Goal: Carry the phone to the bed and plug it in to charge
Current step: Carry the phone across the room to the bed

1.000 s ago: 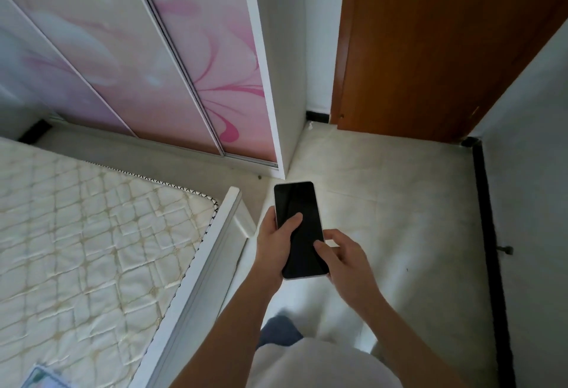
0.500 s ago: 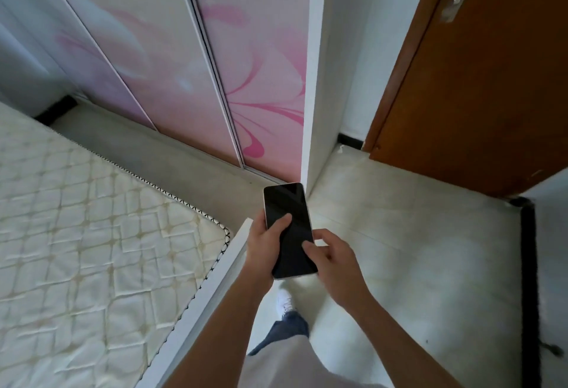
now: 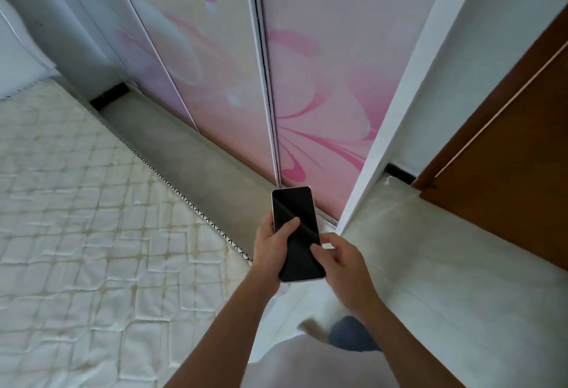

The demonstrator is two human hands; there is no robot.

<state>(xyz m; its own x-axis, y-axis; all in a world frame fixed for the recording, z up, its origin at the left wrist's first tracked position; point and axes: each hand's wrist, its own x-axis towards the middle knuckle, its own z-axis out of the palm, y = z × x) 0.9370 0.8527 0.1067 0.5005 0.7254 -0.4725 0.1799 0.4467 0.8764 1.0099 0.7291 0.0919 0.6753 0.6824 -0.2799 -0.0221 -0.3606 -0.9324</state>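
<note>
The phone (image 3: 292, 206), its screen dark, was held in the air just right of the bed (image 3: 92, 234), near the pink wardrobe (image 3: 307, 80). The left hand (image 3: 269, 249) had its grip wrapped round the phone's left side, thumb across the glass. The right hand (image 3: 344, 264) had its grip pinching the lower right edge.

open mattress (image 3: 92, 218) left, wardrobe (image 3: 322, 95) ahead

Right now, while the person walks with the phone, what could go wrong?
The phone, held by the left hand with the right hand at its edge, seems to hang beside the mattress, above the hard floor; a slip could crack it.
A foot is blurred mid-step near the mattress; a stumble is possible.
No charging cable is in view.
</note>
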